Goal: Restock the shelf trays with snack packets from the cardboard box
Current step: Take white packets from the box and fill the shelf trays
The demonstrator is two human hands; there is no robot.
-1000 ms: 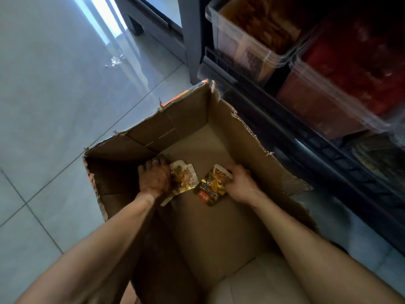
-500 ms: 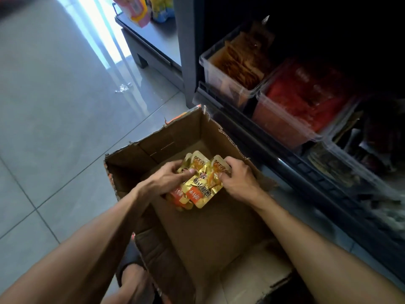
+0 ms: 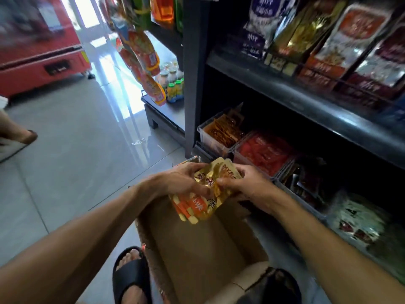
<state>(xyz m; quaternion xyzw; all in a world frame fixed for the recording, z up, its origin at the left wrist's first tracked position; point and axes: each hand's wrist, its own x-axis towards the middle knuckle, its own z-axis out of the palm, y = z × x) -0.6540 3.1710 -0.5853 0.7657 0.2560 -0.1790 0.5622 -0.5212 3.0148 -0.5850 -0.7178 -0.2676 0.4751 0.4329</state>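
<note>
A bunch of gold and orange snack packets [image 3: 202,202] is held above the open cardboard box [image 3: 197,249] on the floor. My left hand [image 3: 182,181] grips the bunch from the left, and my right hand [image 3: 245,185] grips it from the right. The box's inside looks bare. On the bottom shelf stand clear trays: one with orange-brown packets [image 3: 221,133], one with red packets [image 3: 265,151], a darker one [image 3: 304,185] and one with white-green packets [image 3: 359,218].
The dark shelf unit [image 3: 306,106] rises at right, its upper shelf full of larger bags [image 3: 350,40]. Hanging snack strips [image 3: 142,55] and bottles [image 3: 173,86] sit at the shelf end. A red cabinet [image 3: 39,47] stands far left. My sandalled feet [image 3: 131,277] flank the box.
Both hands gathered the packets from the box's bottom into one bunch and lifted it above the box. My view tilted up toward the shelves.
</note>
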